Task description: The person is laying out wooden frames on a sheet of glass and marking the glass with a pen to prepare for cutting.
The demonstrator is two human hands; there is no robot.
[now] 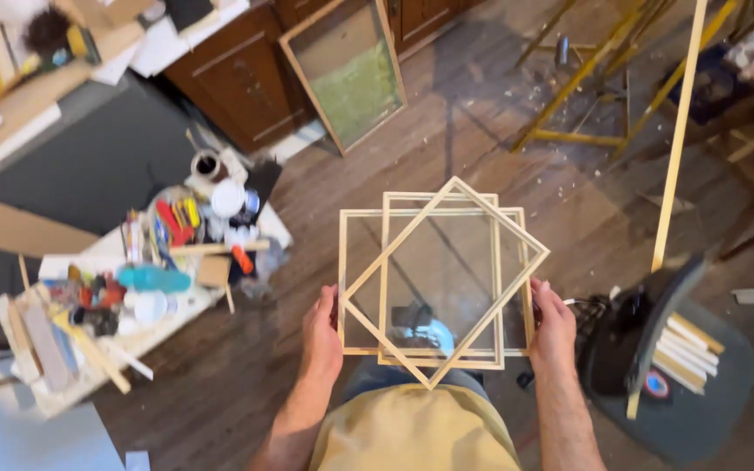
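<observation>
A stack of three pale wooden frames with clear panes (443, 281) is held flat in front of my body, above the wooden floor. The top frame is turned like a diamond over the two square-set frames below. My left hand (320, 336) grips the stack's left edge, and my right hand (554, 330) grips its right edge. Through the panes I see my feet and the floor.
A cluttered low table (137, 288) with paints, tubes, brushes and jars stands at the left. A larger framed glass panel (348, 70) leans on dark cabinets. A long wooden strip (675, 148) stands at the right beside a dark chair (656, 349) holding several strips. Yellow easel legs (586, 87) are behind.
</observation>
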